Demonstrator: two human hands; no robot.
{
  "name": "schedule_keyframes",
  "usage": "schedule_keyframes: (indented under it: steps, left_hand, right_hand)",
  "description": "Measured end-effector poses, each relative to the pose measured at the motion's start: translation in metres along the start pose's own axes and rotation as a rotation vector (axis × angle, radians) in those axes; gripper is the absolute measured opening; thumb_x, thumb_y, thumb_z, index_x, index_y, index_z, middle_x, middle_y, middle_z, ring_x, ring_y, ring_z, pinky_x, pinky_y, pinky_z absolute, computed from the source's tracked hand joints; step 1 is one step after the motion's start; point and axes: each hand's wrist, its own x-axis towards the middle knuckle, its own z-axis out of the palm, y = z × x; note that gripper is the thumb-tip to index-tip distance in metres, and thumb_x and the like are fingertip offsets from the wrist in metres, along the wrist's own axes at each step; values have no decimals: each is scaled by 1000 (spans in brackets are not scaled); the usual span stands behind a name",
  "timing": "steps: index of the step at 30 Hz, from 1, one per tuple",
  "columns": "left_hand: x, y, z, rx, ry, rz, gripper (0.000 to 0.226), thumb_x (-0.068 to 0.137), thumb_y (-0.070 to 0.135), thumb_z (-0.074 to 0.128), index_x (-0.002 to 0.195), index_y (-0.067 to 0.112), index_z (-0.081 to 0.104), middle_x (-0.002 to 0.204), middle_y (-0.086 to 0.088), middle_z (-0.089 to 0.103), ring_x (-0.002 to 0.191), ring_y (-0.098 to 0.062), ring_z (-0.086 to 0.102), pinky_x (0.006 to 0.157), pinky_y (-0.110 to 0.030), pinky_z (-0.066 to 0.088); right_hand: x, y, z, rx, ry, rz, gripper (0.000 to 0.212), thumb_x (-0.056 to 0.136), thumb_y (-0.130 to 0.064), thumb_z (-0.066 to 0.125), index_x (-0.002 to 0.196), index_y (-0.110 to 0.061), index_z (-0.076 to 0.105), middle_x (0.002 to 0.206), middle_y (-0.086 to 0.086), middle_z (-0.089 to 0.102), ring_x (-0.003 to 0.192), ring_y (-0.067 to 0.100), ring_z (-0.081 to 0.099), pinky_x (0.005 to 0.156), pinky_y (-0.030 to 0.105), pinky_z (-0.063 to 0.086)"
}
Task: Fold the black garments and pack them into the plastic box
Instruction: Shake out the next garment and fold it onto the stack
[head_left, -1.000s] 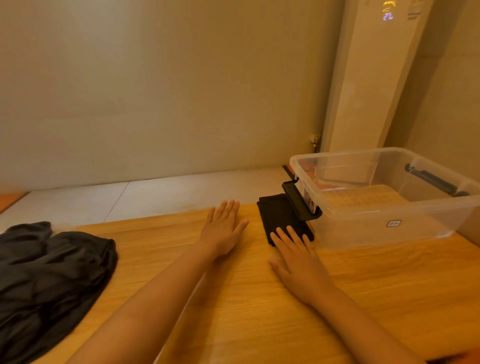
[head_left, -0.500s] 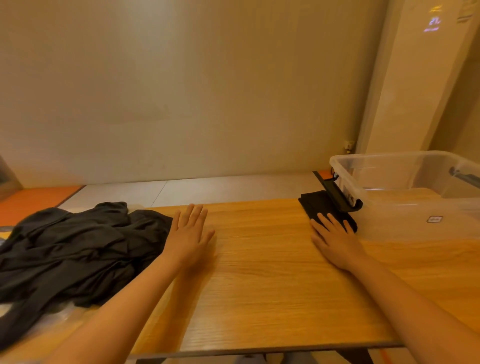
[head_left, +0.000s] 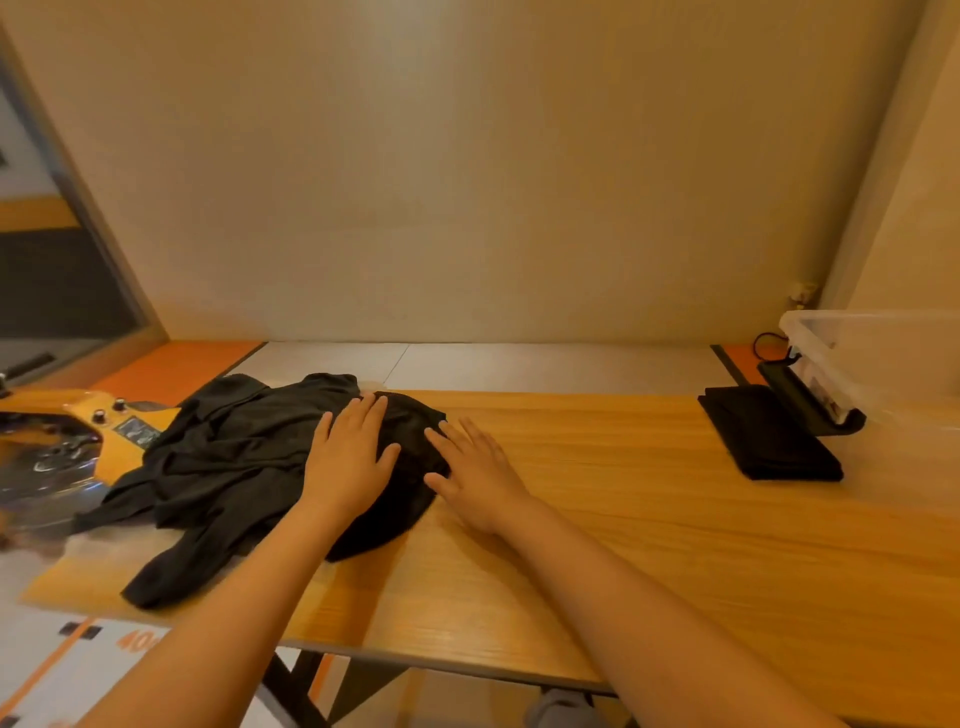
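orange "40" on floor marking (head_left: 136, 642)

Single head-worn wide-angle view, looking forward and down.
Sits close over the table (head_left: 649, 519) near edge, facing the wall (head_left: 467, 182) behind it; plastic box (head_left: 872, 348) cut off at right frame edge, straight lines bowed by lens.

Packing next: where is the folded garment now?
In the head view, the folded garment lies on the table's right side, just left of the plastic box.
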Motion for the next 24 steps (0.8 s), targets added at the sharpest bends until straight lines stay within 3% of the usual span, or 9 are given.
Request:
schedule_keyframes:
  steps: [3, 5, 7, 8, 10, 14, 18, 21, 24]
  left_hand:
    - [-4, -21, -7, -90, -39, -11, 70, 93, 39, 57, 152, 21, 22, 153, -2, 34, 142, -19, 29, 118, -39, 21]
    - [-6, -32, -11, -78, -60, 20, 59, 91, 35, 61, 145, 22, 40, 142, 0, 49, 132, -18, 43, 111, -35, 33]
    - [-4, -39, -16, -28, -31, 64, 30, 92, 29, 61, 122, 22, 62, 125, 2, 61, 119, -18, 53, 99, -31, 41]
    - [-3, -41, -21, -6, -11, 76, 19, 93, 26, 59, 110, 22, 66, 115, 2, 64, 111, -19, 56, 91, -30, 43]
    - [1, -42, -31, -10, 40, 68, 11, 95, 24, 56, 100, 20, 65, 99, -1, 65, 94, -21, 58, 77, -30, 42]
    - [23, -31, -64, -191, 117, 34, 13, 101, 23, 43, 101, 14, 52, 84, -8, 61, 70, -25, 54, 58, -31, 36]
    - [58, 4, -107, -326, 162, 48, 20, 104, 28, 36, 107, 11, 46, 77, -11, 58, 60, -23, 51, 49, -32, 34]
    - [79, 35, -139, -391, 166, 105, 29, 98, 44, 43, 103, 16, 50, 87, -8, 65, 74, -24, 60, 64, -40, 52]
    - [94, 53, -163, -403, 74, 184, 31, 89, 49, 59, 94, 19, 54, 87, 2, 61, 78, -20, 59, 67, -34, 49]
  right_hand:
    - [21, -26, 10, 58, 37, -24, 58, 100, -40, 43, 152, -26, 23, 160, -3, 15, 148, 17, -1, 118, 37, 1]
    - [31, -38, 13, 81, 104, -24, 42, 98, -33, 48, 139, -21, 47, 151, 0, 38, 144, 19, 21, 117, 38, 17]
    - [37, -47, 10, 87, 197, -5, 22, 97, -23, 50, 111, -17, 66, 122, 2, 62, 120, 22, 50, 104, 38, 39]
    - [39, -49, 7, 90, 226, 8, 20, 97, -20, 48, 101, -15, 67, 109, 3, 65, 107, 23, 55, 95, 38, 44]
    - [38, -51, -1, 151, 256, 29, 21, 100, -20, 42, 100, -12, 61, 98, 6, 65, 93, 25, 56, 84, 38, 46]
    - [37, -43, -43, 433, 354, 84, 21, 104, -24, 33, 101, -9, 47, 83, 10, 58, 77, 30, 56, 61, 39, 41]
    - [45, -42, -108, 546, 489, 70, 19, 105, -23, 30, 96, -10, 41, 74, 5, 50, 68, 26, 48, 56, 36, 32]
    - [43, -36, -162, 335, 623, 18, 19, 105, -24, 29, 99, -11, 41, 69, 3, 47, 62, 23, 45, 54, 36, 31]
    - [32, -18, -211, 52, 719, -36, 23, 105, -26, 30, 108, -8, 45, 73, 7, 52, 61, 29, 47, 53, 36, 33]
